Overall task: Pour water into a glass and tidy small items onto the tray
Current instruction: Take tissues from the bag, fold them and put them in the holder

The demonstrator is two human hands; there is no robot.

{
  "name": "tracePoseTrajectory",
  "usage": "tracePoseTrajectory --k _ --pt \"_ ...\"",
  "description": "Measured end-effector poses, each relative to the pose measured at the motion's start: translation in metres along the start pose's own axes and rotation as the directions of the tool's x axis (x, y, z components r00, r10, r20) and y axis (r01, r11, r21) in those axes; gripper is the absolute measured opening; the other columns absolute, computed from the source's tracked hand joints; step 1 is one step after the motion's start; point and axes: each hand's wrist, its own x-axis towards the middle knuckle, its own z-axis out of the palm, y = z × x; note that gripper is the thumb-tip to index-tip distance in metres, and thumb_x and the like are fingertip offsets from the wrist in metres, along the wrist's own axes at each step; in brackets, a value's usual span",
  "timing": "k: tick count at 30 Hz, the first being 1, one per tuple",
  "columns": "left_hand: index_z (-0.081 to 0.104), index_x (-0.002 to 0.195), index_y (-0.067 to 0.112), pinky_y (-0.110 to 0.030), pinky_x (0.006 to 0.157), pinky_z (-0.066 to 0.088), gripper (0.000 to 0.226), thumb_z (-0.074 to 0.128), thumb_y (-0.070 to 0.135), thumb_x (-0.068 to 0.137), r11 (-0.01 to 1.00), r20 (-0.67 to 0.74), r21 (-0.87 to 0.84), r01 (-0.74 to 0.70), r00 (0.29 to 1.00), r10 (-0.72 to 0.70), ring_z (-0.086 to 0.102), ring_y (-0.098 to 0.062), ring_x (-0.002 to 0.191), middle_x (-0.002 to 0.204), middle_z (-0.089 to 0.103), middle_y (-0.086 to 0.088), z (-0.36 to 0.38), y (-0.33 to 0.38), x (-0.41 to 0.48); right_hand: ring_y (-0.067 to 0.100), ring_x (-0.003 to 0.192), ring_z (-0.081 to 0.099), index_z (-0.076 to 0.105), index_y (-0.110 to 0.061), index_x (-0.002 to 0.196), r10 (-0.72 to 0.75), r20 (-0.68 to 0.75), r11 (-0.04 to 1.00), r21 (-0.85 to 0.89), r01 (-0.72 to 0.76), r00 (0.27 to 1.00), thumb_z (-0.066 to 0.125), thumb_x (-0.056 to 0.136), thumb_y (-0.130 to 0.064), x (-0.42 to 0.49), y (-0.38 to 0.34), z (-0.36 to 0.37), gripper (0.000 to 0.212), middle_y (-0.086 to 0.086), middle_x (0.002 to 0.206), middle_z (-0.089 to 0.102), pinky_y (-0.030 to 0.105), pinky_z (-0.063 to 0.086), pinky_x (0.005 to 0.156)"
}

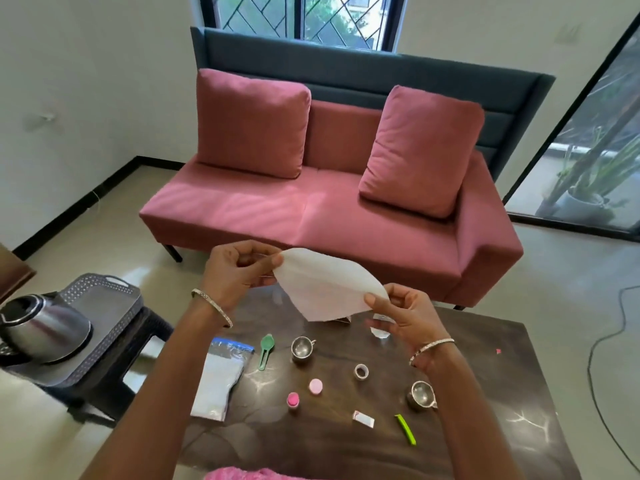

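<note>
Paper fills the middle of my view: a white sheet [329, 284] is held up in the air above the dark table [485, 393], stretched between both hands. My left hand [239, 268] pinches its upper left corner between thumb and fingers, and my right hand [401, 317] pinches the lower right edge the same way, so both are closed on the sheet. Each wrist carries a thin bangle. Behind the sheet and my right hand I can make out a clear glass [379, 329] standing on the table, mostly hidden, and I cannot tell whether it holds water. Small things lie scattered on the tabletop: a zip bag [221, 379] at the left edge, a green scoop [266, 351] just beside it, one small steel cup [301, 348] near the middle and another steel cup [420, 394] further right under my forearm, a little roll of tape [361, 371] between them, a pink cap [316, 386] and a pink-topped bottle [293, 400] close together, a small white packet [363, 419], and a green clip [406, 428] near the front. Off to the left, well apart from these, a grey tray [104, 303] sits on a dark stool [145, 341], with a steel kettle [45, 327] standing on its near end. A pink sofa [311, 209] stands beyond the table.
</note>
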Motion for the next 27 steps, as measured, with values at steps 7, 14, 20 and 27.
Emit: tracePoseTrajectory --k 7,14,20,27 --pt "0.076 0.094 0.012 -0.023 0.069 0.058 0.015 0.072 0.003 0.083 1.000 0.117 0.002 0.016 0.993 -0.016 0.073 -0.018 0.081 0.087 0.076 -0.015 0.019 -0.017 -0.026 0.014 0.068 0.071 0.068 -0.002 0.099 -0.195 -0.048 0.981 -0.012 0.195 0.980 0.064 0.090 0.002 -0.015 -0.014 -0.037 0.011 0.007 0.077 0.075 0.024 0.060 0.061" --pt "0.073 0.088 0.011 -0.024 0.070 0.058 0.009 0.074 0.007 0.081 0.994 0.078 -0.042 -0.103 0.991 0.106 0.071 -0.017 0.076 0.080 0.074 -0.010 0.035 -0.010 -0.027 0.026 0.083 0.074 0.077 -0.007 0.082 -0.339 0.022 0.937 0.102 0.335 0.941 0.059 0.088 0.009 -0.020 -0.041 -0.050 0.025 0.014 0.095 0.077 0.029 0.062 0.070" --pt "0.074 0.089 0.003 -0.022 0.072 0.058 0.009 0.070 0.002 0.081 0.982 0.073 -0.169 -0.085 0.992 0.099 0.071 -0.020 0.078 0.083 0.073 -0.013 0.044 -0.006 -0.019 0.030 0.093 0.074 0.076 -0.005 0.080 -0.353 0.045 0.934 0.073 0.349 0.935 0.057 0.089 0.010 -0.014 -0.054 -0.059 0.026 0.018 0.099 0.076 0.030 0.061 0.077" --pt "0.074 0.092 0.000 -0.022 0.073 0.058 0.015 0.062 -0.007 0.086 0.980 0.086 -0.195 -0.044 0.994 0.062 0.073 -0.021 0.081 0.085 0.074 -0.014 0.039 -0.003 -0.008 0.028 0.091 0.074 0.072 -0.006 0.088 -0.289 0.023 0.951 0.119 0.284 0.957 0.057 0.093 0.006 -0.002 -0.057 -0.055 0.020 0.018 0.097 0.074 0.032 0.061 0.076"
